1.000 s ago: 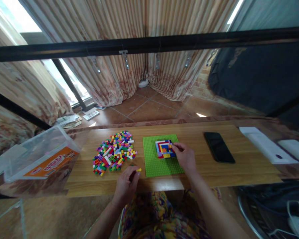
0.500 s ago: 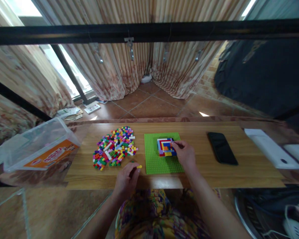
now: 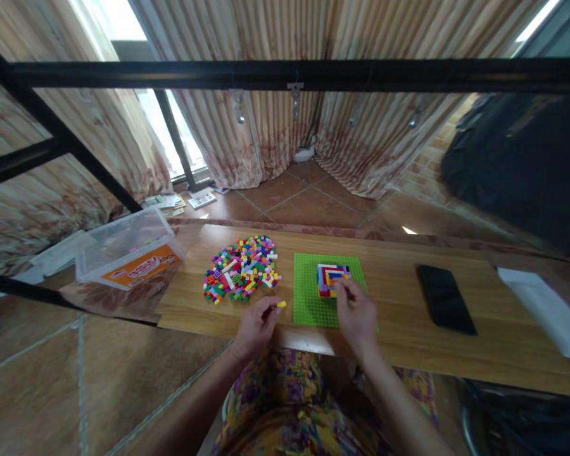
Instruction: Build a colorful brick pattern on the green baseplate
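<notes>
A multicoloured block of toy building bricks [image 3: 327,278] sits on a green studded baseplate [image 3: 308,310], with red, white, blue and yellow rows on its top. My right hand [image 3: 360,315] is over the block's front right corner, its fingers pinched together and slightly blurred. Whatever they hold, if anything, is hidden, and the hand covers that part of the block. To the left of the baseplate, my left hand [image 3: 259,326] pinches a small yellow brick [image 3: 281,304] between thumb and finger, just above the table.
A pile of loose, mixed-colour bricks [image 3: 242,269] lies left of the baseplate on the wooden table [image 3: 399,304]. A clear plastic box with an orange label [image 3: 142,266] stands at the far left. On the right are a black phone [image 3: 445,299] and a white object [image 3: 544,310].
The camera view has turned. My right hand has drawn back from the block's right side to its front right corner. My left hand keeps the yellow brick near the baseplate's left edge.
</notes>
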Demonstrator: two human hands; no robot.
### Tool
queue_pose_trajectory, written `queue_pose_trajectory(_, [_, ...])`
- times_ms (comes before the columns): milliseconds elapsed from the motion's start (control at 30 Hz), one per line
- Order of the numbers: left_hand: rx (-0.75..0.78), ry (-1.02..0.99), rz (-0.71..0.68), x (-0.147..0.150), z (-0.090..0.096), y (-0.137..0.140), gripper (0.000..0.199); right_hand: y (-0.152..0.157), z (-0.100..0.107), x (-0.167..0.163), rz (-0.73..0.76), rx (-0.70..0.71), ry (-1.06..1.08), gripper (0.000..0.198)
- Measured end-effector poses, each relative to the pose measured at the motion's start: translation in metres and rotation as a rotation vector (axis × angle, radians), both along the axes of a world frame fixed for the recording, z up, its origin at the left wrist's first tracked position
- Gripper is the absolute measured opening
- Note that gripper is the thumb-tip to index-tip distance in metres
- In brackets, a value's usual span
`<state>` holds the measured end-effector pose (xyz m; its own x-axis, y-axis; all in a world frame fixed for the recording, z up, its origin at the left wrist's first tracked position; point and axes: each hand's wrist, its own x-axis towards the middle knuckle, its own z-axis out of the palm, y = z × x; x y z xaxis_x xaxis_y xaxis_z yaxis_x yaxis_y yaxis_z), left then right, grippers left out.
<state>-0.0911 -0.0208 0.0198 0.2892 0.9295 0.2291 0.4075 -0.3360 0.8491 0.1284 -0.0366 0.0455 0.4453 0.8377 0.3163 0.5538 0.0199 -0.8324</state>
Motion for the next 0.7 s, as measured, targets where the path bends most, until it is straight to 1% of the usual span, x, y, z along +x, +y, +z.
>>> queue_pose_trajectory(67, [-0.009,-0.017,-0.01,0.0,0.001,0.0,0.017,-0.01,0.0,-0.027,0.228,-0.037,-0.029,0.03])
queue_pose_trajectory(100, [-0.016,-0.02,-0.02,0.0,0.002,0.0,0.017,-0.013,-0.001,-0.039,0.304,-0.063,-0.04,0.029])
queue_pose_trajectory(200, [-0.044,-0.03,-0.057,-0.001,0.005,0.0,0.018,-0.018,-0.006,-0.065,0.399,-0.124,-0.095,0.03])
queue_pose_trajectory(300, [-0.054,-0.032,-0.074,-0.003,0.007,0.0,0.018,-0.017,-0.009,-0.076,0.415,-0.168,-0.135,0.029])
queue_pose_trajectory(500, [-0.042,-0.005,-0.041,-0.002,0.011,-0.002,0.017,-0.015,-0.01,-0.082,0.349,-0.206,-0.107,0.026])
queue_pose_trajectory(700, [-0.025,0.036,0.014,0.0,0.007,-0.003,0.016,-0.017,-0.011,-0.084,0.284,-0.141,-0.145,0.028])
